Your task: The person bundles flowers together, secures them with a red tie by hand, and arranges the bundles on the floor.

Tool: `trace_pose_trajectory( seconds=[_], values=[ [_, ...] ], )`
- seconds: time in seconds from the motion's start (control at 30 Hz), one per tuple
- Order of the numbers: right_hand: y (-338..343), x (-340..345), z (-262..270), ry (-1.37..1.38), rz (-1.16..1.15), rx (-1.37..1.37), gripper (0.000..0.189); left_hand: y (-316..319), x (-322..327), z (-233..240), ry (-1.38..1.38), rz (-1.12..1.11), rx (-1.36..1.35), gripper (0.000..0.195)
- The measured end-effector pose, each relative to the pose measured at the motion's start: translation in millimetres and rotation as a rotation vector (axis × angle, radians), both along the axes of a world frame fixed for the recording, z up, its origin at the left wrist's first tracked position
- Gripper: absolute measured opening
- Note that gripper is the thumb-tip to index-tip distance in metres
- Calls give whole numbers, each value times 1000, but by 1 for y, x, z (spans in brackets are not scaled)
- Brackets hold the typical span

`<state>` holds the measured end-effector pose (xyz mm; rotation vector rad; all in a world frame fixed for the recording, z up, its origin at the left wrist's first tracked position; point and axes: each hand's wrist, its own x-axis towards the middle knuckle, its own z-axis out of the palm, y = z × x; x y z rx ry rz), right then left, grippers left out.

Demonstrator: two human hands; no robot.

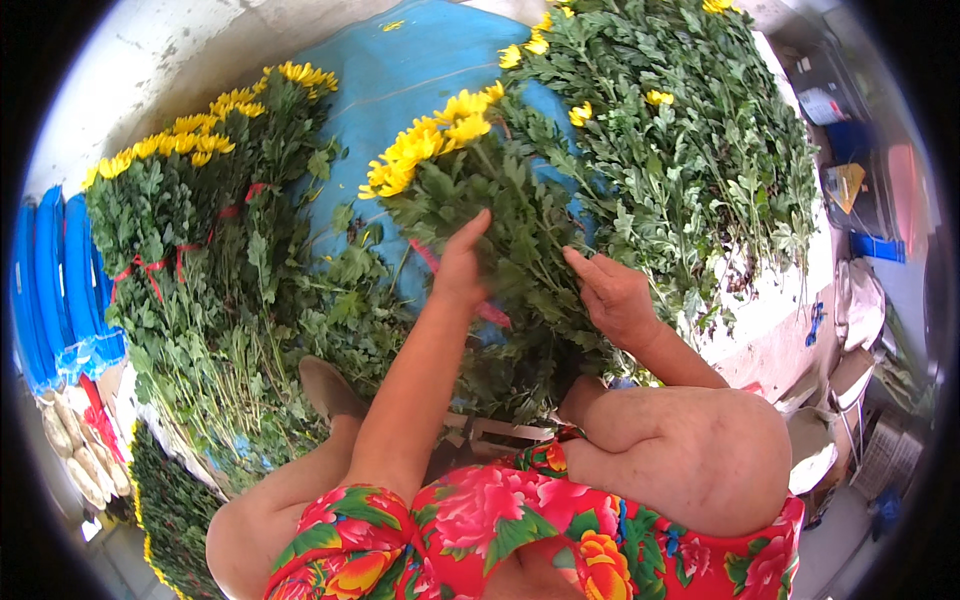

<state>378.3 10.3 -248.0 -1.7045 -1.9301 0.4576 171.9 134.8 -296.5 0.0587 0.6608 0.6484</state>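
Observation:
A bunch of leafy stems with yellow chrysanthemum blooms [427, 142] lies before me, heads towards the upper left. My left hand [463, 266] grips the bunch's left side, thumb raised, fingers hidden behind leaves. My right hand [611, 296] touches the right side of the bunch, its fingertips bent around a stem. A pink-red ribbon [493, 313] shows beside and below my left hand. Loose leafy stems [675, 165] with a few yellow flowers are heaped to the right.
Bunches tied with red ribbon [150, 266] lie in a row at the left. Cut leaves [352, 274] are scattered over a blue sheet [420, 45]. Blue wrapped packs [71, 262] stand at the far left, and black crates [859, 187] at the right. More bunches [176, 502] lie lower left.

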Motion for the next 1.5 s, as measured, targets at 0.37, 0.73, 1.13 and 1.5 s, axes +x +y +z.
trace_pose_trajectory(
  seconds=[0.37,0.73,1.13,1.5],
  values=[
    [5,-12,6,108,36,-225,75,-1,-6,-29,10,-16,-19,48],
    [33,-6,2,9,313,-439,66,2,-4,-34,25,-77,15,45],
    [80,79,-114,222,-452,-336,49,9,10,-56,92,62,-54,44],
    [5,-6,16,-3,-55,47,54,8,20,-23,-21,91,95,91]
  ],
)
